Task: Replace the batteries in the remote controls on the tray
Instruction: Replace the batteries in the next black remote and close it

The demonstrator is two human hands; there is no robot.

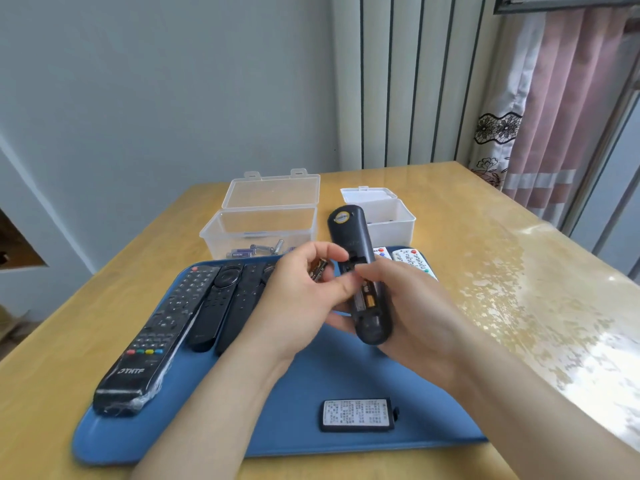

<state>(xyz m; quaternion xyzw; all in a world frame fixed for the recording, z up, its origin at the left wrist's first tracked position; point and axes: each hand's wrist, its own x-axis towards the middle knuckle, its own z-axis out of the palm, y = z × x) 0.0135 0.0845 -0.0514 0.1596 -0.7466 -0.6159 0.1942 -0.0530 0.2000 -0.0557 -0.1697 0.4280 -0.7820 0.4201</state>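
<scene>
- Blue tray [277,420] holds a row of black remotes [166,327]; the leftmost's white lettering is unclear.
- Right hand [419,313] grips a dark remote [350,233] above the tray, back up, battery bay open.
- Detached cover [356,415] lies on the tray, label unreadable.
- Left hand [301,289] pinches a battery [319,270] beside the bay.

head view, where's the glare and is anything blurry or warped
Head view: glare washes out the table on the right; the left hand pinching batteries and the right hand holding the remote look slightly soft; the wide lens slants the curtain.
</scene>
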